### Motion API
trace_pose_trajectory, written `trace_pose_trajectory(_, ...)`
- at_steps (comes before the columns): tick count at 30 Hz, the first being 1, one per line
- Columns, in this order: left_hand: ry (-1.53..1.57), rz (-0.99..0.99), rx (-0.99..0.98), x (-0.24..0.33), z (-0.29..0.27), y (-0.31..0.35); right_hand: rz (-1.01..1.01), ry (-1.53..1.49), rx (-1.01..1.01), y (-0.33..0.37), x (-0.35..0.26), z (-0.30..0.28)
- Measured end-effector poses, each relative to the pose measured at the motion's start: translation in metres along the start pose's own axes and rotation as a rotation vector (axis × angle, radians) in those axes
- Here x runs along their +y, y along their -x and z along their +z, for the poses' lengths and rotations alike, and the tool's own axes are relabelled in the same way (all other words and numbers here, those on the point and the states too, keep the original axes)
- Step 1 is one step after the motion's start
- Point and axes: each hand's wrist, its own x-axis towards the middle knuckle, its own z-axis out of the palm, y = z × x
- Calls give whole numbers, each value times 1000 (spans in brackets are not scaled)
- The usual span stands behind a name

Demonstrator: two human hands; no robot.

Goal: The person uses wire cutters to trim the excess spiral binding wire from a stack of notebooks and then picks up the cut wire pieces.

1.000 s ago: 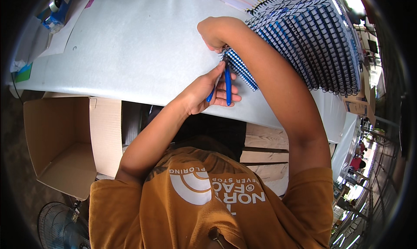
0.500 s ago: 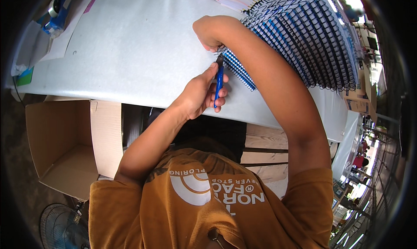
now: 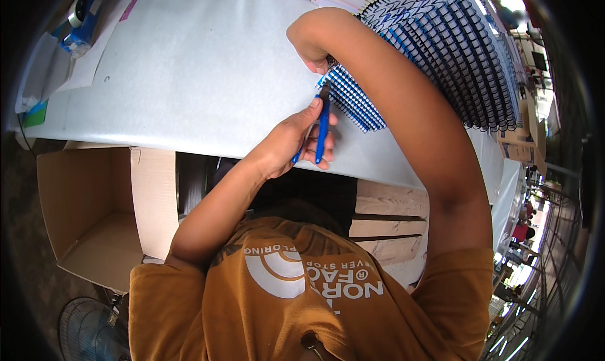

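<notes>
We hold the blue-handled pliers (image 3: 322, 131) in our left hand (image 3: 287, 148), the fingers wrapped around both handles, so the hand is closed on the tool. The tip of the pliers meets the near corner of the top notebook (image 3: 353, 99), at the end of its wire binding. Our right hand (image 3: 313, 43) comes over from the right and presses down on the same corner; its fingers are bent under the wrist, so we cannot tell if they pinch the wire or only lie on the cover.

To do this step well, in our judgement, we should keep the notebook flat and steady with the right hand, take only the last loop of the wire in the tip, and squeeze slowly, so that the wire bends and the pages do not tear.

The notebooks lie in a long overlapping row (image 3: 441, 52) on the table (image 3: 189, 77); their dark wire coils make a ribbed pattern. The table has a smooth, pale grey surface. An open cardboard box (image 3: 88, 216), brown and matt, stands below its edge.
</notes>
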Motion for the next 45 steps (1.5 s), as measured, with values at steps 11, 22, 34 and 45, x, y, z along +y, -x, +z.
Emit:
trace_pose_trajectory(11,17,62,-34,-1,1,-5,47,-25,28,-14,5,5)
trace_pose_trajectory(22,-28,92,-46,5,1,0,104,24,75,5,-10,-6)
trace_pose_trajectory(34,-59,80,-41,18,11,-8,28,49,-90,21,1,-21)
trace_pose_trajectory(45,96,95,14,19,24,0,7,-82,10,23,4,-17)
